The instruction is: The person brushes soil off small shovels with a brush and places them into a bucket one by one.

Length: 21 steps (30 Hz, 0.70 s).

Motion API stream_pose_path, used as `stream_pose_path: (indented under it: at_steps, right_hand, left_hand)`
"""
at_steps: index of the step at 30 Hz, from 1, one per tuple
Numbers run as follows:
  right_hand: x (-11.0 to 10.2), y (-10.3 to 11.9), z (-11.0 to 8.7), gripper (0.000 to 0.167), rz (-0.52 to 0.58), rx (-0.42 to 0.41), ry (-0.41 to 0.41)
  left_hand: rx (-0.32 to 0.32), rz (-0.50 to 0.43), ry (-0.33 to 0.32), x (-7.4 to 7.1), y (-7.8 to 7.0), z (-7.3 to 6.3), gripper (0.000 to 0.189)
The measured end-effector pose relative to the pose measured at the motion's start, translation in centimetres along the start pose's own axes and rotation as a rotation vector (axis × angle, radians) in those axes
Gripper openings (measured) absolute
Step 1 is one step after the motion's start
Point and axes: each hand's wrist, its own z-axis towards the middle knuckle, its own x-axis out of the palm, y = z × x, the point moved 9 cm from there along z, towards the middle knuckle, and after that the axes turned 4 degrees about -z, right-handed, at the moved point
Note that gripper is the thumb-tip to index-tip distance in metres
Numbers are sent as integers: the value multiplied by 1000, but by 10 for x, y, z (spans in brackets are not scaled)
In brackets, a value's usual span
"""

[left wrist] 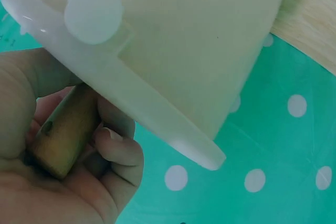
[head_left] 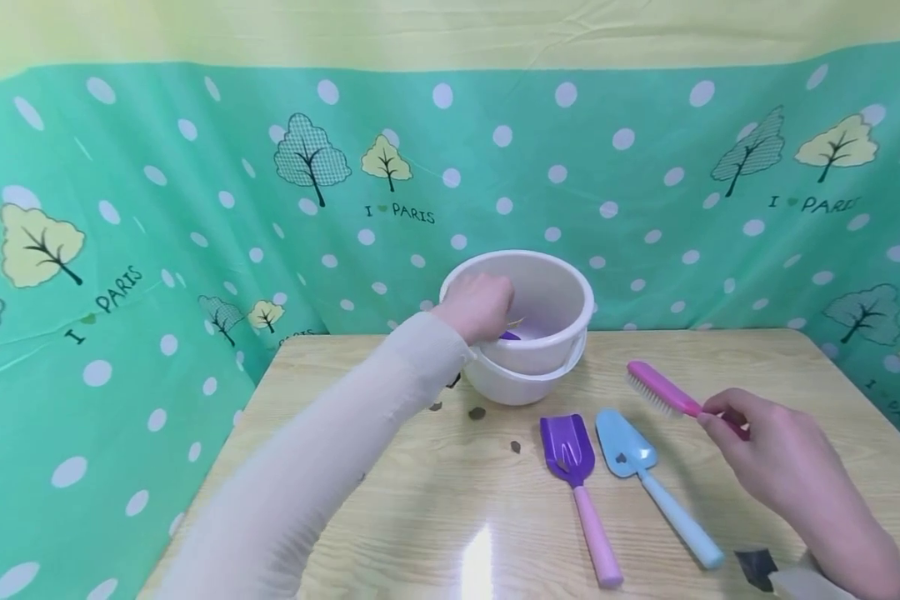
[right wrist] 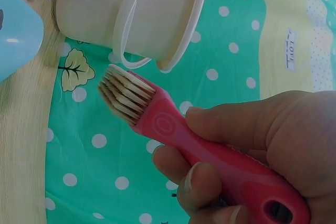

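Observation:
A white bucket [head_left: 521,367] with a hanging handle stands at the back of the table. Over its left rim reaches my left hand [head_left: 478,307], fingers curled round a stubby wooden handle [left wrist: 64,132]; the far end of that tool is hidden behind the rim. Something purple [head_left: 508,336] shows inside the bucket. Out to the right, my right hand [head_left: 783,450] grips a pink brush [right wrist: 210,156] by its handle, with the pale bristles [right wrist: 126,95] angled toward the bucket and held above the table.
A purple shovel [head_left: 569,450] with a pink handle and a light blue trowel [head_left: 678,512] lie in front of the bucket. Dark scraps [head_left: 477,412] are scattered nearby, and a larger dark piece [head_left: 756,568] lies by the right sleeve. A green dotted cloth [head_left: 390,275] surrounds the wooden table.

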Motion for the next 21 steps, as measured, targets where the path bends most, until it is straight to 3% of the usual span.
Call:
stream_pose_path:
  at_steps: [7, 12, 21]
  right_hand:
    - [-1, 2, 0, 10, 2, -2, 0]
    - [-1, 3, 0, 10, 7, -13, 3]
    - [-3, 2, -1, 10, 3, -19, -7]
  left_hand:
    - [-16, -56, 74, 13, 1, 11, 16]
    - [-31, -98, 124, 19, 1, 12, 11]
    - [-95, -149, 150, 22, 4, 12, 11]
